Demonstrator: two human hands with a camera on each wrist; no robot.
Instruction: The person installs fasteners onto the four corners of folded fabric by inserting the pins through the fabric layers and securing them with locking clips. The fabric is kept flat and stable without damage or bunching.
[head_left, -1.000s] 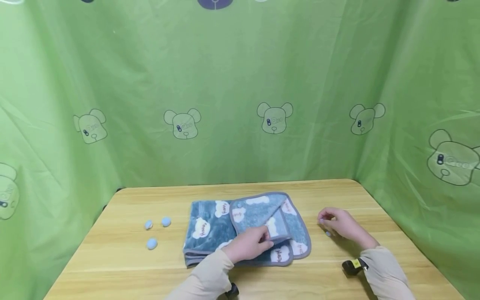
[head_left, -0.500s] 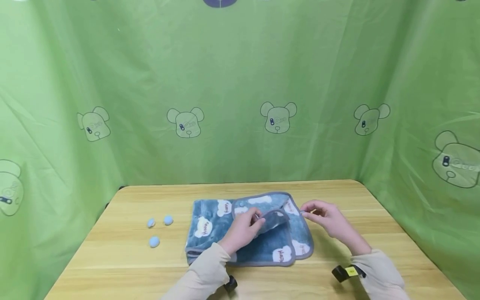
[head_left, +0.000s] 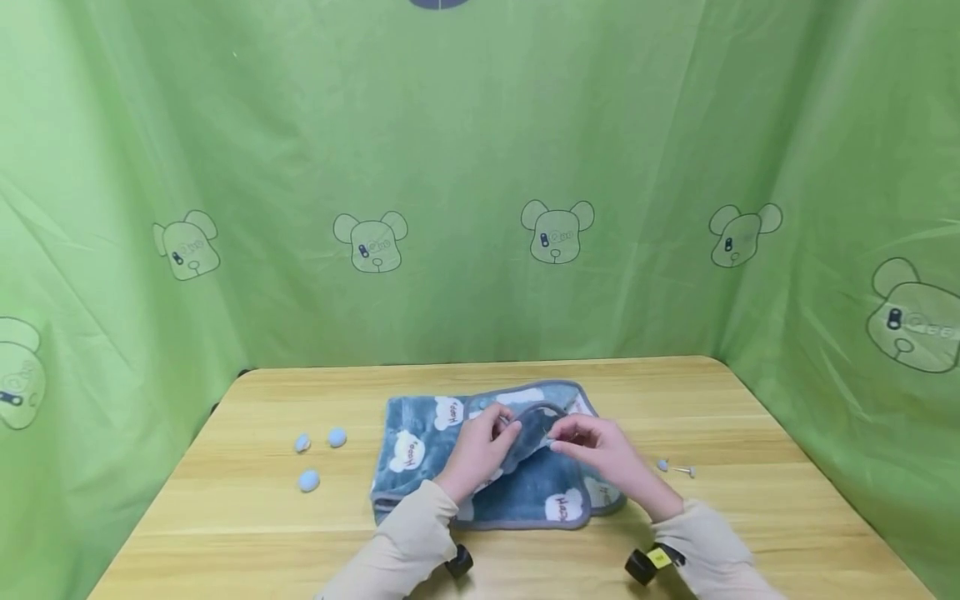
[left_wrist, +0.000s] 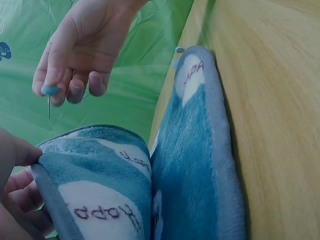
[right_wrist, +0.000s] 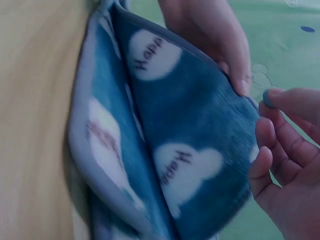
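"What lies at the left, please?"

"Three light-blue, round, domed caps (head_left: pixel 308 480) on the yellowish wooden table (head_left: pixel 247 517), well apart from the hands; perhaps they lie there to leave room for the work."

"And in the middle?"

"A folded teal fleece blanket (head_left: pixel 528 498) with white patches and grey trim, its long axis going left to right. The left hand (head_left: pixel 478 450), with fingers bent, pinches the edge of its raised flap (head_left: pixel 534 432), probably to hold this layer away from the ones below."

"And the right hand (head_left: pixel 603 454)?"

"It is just beside the flap. Thumb and finger pinch a thin metal pin by its light-blue round head (left_wrist: pixel 50 90), so the needle is free. It points leftward, to the flap; its exact tilt I cannot judge well."

"Farther right?"

"A loose blue-headed pin (head_left: pixel 686 472), head to the right, and beside it a small blue piece (head_left: pixel 663 464), both in easy reach."
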